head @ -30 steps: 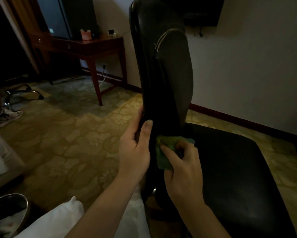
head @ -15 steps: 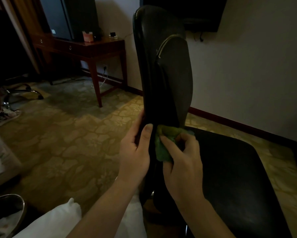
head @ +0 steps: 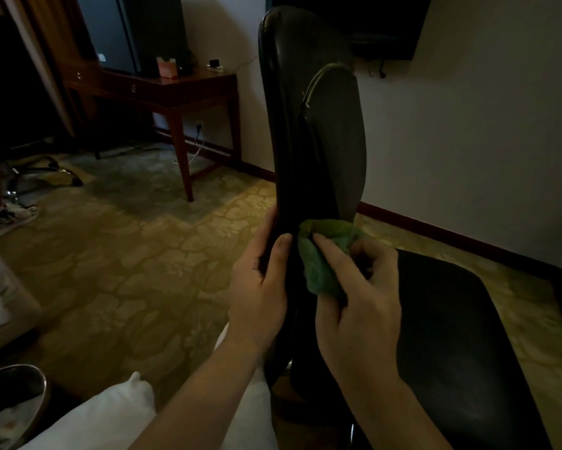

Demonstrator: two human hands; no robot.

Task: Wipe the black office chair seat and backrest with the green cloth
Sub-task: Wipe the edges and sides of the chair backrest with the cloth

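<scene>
While the right grip [head: 360, 303] bunches the green cloth [head: 321, 267] between thumb and curled fingers at centre frame, it presses it to the lower edge of the black backrest [head: 308, 131] — just above the seat [head: 451, 336] at lower right. The left grip [head: 260, 287] clasps the backrest's edge beside it, steadying it. Backrest wiping looks the step in hand; next, I judge, a firm stroke up the panel — the seat after.

It looked like a hotel room: patterned gold carpet [head: 136, 271] covered the floor, a dark wooden desk [head: 182, 89] carrying a tissue box [head: 166, 67] stood against the wall, a flat screen [head: 386, 24] hung above, and white bedding [head: 110, 417] lay nearby.
</scene>
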